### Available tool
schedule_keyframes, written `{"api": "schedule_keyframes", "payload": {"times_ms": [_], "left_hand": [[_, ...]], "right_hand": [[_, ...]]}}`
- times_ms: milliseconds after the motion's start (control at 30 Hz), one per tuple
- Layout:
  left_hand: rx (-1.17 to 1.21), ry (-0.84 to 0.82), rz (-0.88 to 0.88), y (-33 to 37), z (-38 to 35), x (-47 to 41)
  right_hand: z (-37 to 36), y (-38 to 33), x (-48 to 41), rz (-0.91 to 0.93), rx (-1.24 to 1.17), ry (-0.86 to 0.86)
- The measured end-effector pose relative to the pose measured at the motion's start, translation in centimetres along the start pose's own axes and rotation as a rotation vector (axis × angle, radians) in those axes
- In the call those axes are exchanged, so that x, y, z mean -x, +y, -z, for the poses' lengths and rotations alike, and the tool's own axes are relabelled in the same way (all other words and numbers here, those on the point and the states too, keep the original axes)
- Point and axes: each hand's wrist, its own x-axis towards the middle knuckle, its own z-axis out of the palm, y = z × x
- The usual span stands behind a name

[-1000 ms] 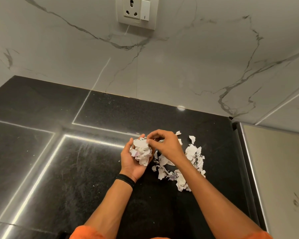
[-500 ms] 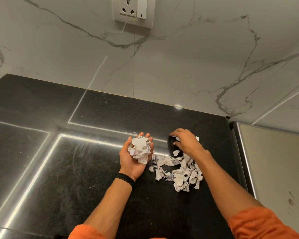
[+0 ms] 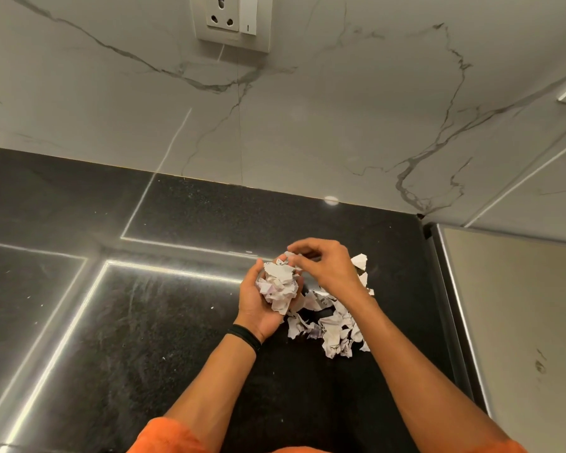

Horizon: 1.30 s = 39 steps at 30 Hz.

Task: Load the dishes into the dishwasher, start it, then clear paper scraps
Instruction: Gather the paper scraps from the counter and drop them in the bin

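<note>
We cup the wad of paper scraps (image 3: 279, 287) in our upturned left hand (image 3: 262, 305), fingers curled round it. Our right hand (image 3: 329, 268) arches over, pinching the wad's top. Loose scraps (image 3: 335, 330) lie on the counter (image 3: 144, 322) just beside.

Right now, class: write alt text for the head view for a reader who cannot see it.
A person's left hand cups a wad of paper scraps over a black countertop; the right hand pinches a piece at its top. Loose scraps lie alongside.

I see black speckled surface (image 3: 144, 354) | heap of torn paper scraps (image 3: 333, 338) lying on it, right of centre | tiny white flecks (image 3: 212, 307) scattered nearby
</note>
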Motion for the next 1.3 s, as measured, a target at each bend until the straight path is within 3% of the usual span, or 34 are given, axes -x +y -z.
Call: {"api": "schedule_keyframes", "payload": {"times_ms": [100, 333, 500, 567, 633, 700, 800, 933, 1067, 1133, 1200, 1300], "left_hand": [[-0.064, -0.005, 0.020, -0.4, -0.3, 0.2], [-0.019, -0.019, 0.023, -0.8, -0.7, 0.0], [-0.013, -0.043, 0.014, -0.8, -1.0, -0.5], [-0.010, -0.056, 0.004, -0.6, -0.9, -0.6], [-0.006, -0.062, 0.001, -0.5, -0.7, -0.7], [-0.004, -0.061, 0.003, -0.4, -0.5, -0.9], [-0.008, -0.055, 0.015, -0.6, -0.5, -1.1], [-0.006, -0.046, 0.022, -0.9, -0.7, -1.3], [0.002, 0.000, 0.007, -1.2, -1.0, -1.9], [0.001, 0.015, -0.002, -1.5, -1.2, -2.2], [-0.006, 0.016, 0.002, -1.9, -1.5, -2.2], [-0.058, -0.004, 0.015, -2.6, -1.8, -2.0]], "right_hand": [[-0.6, -0.1, 0.1, -0.001, 0.099, -0.078], [0.0, 0.8, 0.8, -0.044, -0.090, -0.043], [1.6, 1.6, 0.0, -0.084, -0.196, 0.134], [3.3, 3.2, -0.4, -0.139, -0.062, 0.216], [5.2, 5.7, -0.5, -0.209, 0.222, 0.235], [6.2, 8.1, -0.2, -0.277, 0.458, 0.149], [6.0, 10.4, 0.3, -0.283, 0.600, 0.099], [5.6, 10.3, 0.4, -0.278, 0.472, 0.242], [5.3, 6.4, 0.6, -0.237, 0.120, 0.449], [4.6, 3.2, 1.2, -0.174, -0.062, 0.399], [3.5, 0.2, 2.1, -0.068, -0.161, 0.244], [1.5, -2.3, 2.9, 0.006, -0.094, 0.104]]}}
